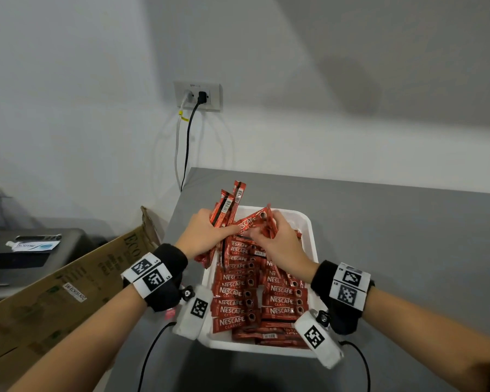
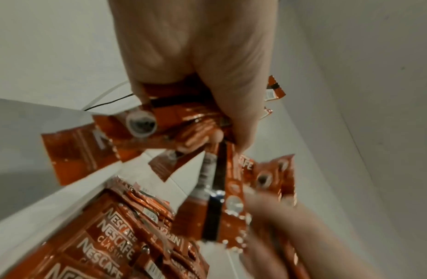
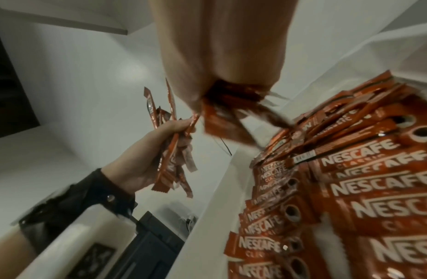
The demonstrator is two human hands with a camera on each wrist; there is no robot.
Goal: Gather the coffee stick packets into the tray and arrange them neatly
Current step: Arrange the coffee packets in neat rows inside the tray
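Note:
A white tray (image 1: 309, 222) on the grey table holds several red coffee stick packets (image 1: 280, 299) laid in two rows. Over the tray's far left corner my left hand (image 1: 207, 232) grips a bundle of packets (image 1: 227, 205) that stick up and away from me. The same bundle (image 3: 168, 158) shows in the right wrist view, and up close as held packets (image 2: 181, 117) in the left wrist view. My right hand (image 1: 275, 236) pinches a few packets (image 1: 256, 219) just right of the left hand, above the tray; these pinched packets (image 3: 227, 113) are blurred.
An open cardboard box (image 1: 68, 292) leans along the table's left edge. A wall socket (image 1: 198, 96) with two plugged cables sits behind the table. A dark cabinet (image 1: 26, 256) with a tube on it stands at the far left. Bare grey table (image 1: 408, 236) lies right of the tray.

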